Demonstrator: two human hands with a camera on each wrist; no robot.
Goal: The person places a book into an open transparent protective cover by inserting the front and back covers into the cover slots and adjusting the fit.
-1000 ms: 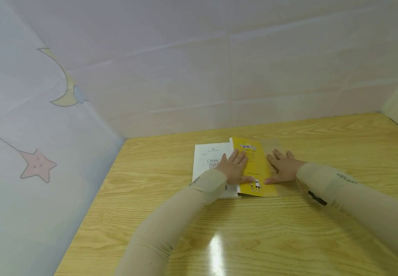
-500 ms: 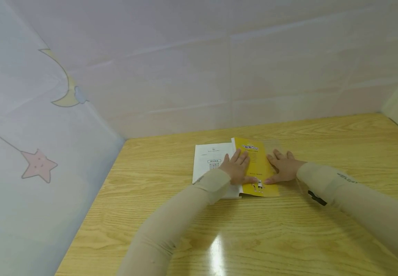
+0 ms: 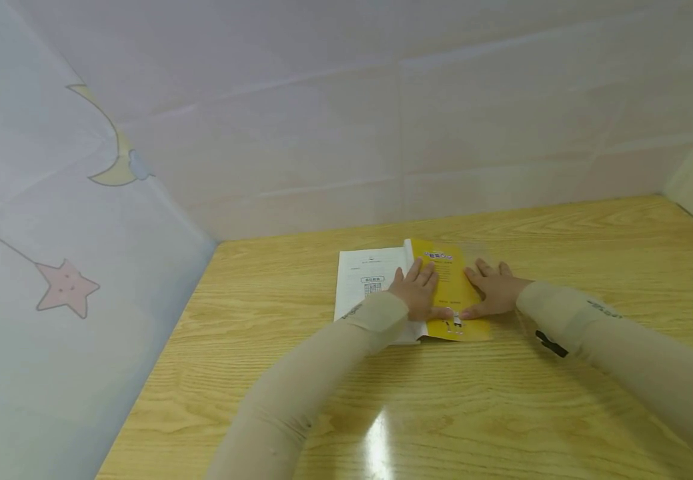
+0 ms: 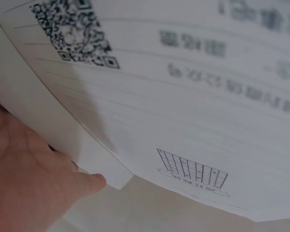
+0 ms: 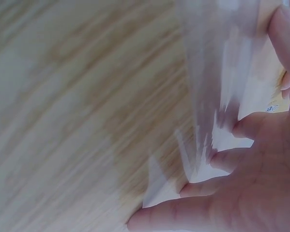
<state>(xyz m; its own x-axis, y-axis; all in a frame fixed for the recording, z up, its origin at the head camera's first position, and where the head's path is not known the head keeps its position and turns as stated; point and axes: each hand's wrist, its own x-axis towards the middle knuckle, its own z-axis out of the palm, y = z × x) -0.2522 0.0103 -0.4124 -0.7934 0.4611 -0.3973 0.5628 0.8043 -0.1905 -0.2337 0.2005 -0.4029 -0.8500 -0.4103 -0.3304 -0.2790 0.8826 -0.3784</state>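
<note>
A book lies open on the table, its white page at the left and its yellow cover folded out to the right. Spread fingers of my left hand press on the yellow cover near the fold. Clear plastic film reaches past the cover's right edge. My right hand rests flat on that film, with its thumb at the cover's edge. In the left wrist view, a printed page with a QR code stands close beside the hand. Neither hand grips anything.
The wood-grain table extends around the book. A pale wall sheet rises behind it, and another with a moon and a star stands at the left.
My left hand has slid slightly rightward across the cover towards my right hand. The yellow cover has shifted a little to the right too. My right hand stays in place.
</note>
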